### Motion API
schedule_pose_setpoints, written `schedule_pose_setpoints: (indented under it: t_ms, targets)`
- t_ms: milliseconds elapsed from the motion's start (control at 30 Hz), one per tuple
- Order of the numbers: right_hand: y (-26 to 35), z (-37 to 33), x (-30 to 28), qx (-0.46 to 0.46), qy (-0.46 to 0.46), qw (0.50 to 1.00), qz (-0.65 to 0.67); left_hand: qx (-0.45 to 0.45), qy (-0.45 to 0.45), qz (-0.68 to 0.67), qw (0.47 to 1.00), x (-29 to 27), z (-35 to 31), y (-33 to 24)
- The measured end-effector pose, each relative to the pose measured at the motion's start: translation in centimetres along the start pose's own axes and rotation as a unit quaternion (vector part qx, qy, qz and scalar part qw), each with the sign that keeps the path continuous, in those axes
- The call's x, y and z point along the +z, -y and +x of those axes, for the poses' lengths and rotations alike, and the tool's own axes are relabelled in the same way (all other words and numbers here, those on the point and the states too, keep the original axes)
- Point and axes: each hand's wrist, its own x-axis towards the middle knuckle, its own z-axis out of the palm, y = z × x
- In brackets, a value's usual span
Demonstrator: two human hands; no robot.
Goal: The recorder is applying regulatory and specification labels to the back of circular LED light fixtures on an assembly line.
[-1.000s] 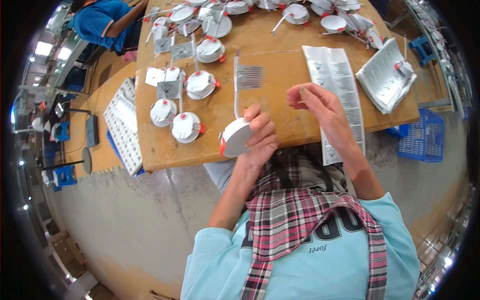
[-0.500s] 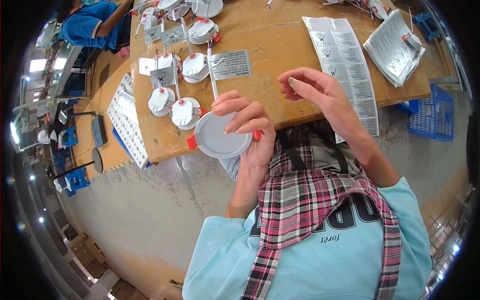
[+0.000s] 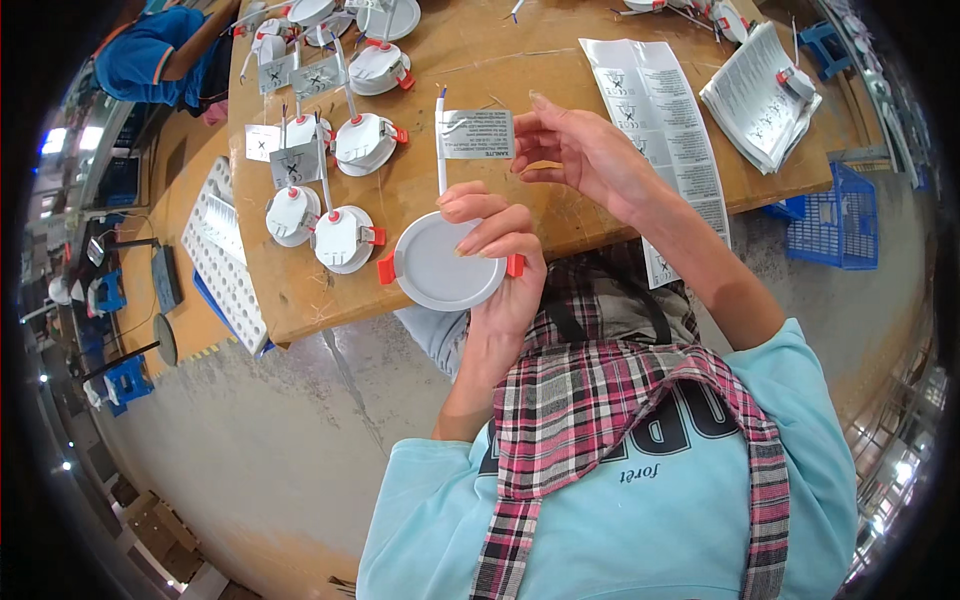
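My left hand is closed on a round white downlight. Its flat face is turned up, and red clips stick out on both sides. A white cable rises from behind it, with a silver printed label stuck on like a flag. My right hand has its fingers apart, their tips at the label's right edge; whether they touch it is hard to tell. On the wooden table just left of the held lamp lie more downlights with red clips, several bearing silver labels.
A long sheet of silver labels hangs over the table's near edge. A stack of label sheets lies at the right. Below it stands a blue crate. A white perforated tray is at the left, with another person beyond.
My right hand has moved left, up to the label's edge, and its fingers have spread. The lamp stays in my left hand. The whole view has shifted slightly, with the table sliding left.
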Motion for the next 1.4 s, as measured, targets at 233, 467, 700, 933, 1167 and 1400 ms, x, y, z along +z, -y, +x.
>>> schedule_pose_setpoints:
  t_ms: [233, 467, 700, 933, 1167, 1400]
  targets:
    - [0.2, 1.1, -0.4, -0.011, 0.001, 0.998, -0.06, 0.003, -0.017, 0.021, 1.0, -0.1, 0.1, -0.4]
    - [1.2, 0.3, -1.1, -0.095, -0.056, 0.975, -0.191, 0.054, -0.079, 0.56, 0.823, 2.0, 0.7, -3.5]
    - [2.1, -0.9, -2.2, -0.134, -0.066, 0.967, -0.207, 0.103, -0.194, 0.942, 0.252, 4.7, 2.4, -6.3]
    - [2.6, -2.6, -2.8, -0.15, -0.07, 0.951, -0.261, 0.204, -0.107, 0.968, -0.096, 1.9, 1.1, -5.4]
    - [2.8, -3.6, -2.7, -0.152, -0.061, 0.955, -0.246, 0.187, -0.092, 0.971, -0.12, 2.1, 1.8, -5.9]
    - [7.6, -8.7, 3.0, -0.312, 0.081, 0.888, -0.329, 0.216, -0.083, 0.96, -0.157, 3.3, 1.6, -6.7]
